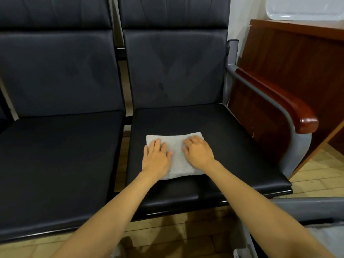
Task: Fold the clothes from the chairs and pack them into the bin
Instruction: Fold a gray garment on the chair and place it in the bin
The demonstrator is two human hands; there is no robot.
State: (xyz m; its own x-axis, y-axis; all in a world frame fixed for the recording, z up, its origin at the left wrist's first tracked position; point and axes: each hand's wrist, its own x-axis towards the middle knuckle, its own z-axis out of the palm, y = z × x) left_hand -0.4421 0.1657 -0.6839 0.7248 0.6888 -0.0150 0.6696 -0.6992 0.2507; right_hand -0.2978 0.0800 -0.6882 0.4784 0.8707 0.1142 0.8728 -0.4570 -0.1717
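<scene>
cloth (pixel 179 159), maybe towel, on chair seat (pixel 234 146)

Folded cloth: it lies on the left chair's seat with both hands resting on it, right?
No. The head view shows the folded cloth on the right chair's seat, not the left; the left hand and right hand both rest on it.

Dim, soft indoor light; wide-angle warp at edges, slight blur.

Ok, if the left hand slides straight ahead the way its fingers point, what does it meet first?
The left hand lies flat on the folded cloth, fingers toward the backrest. Past the cloth's far edge only bare seat shows, so the backrest probably comes first.
</scene>
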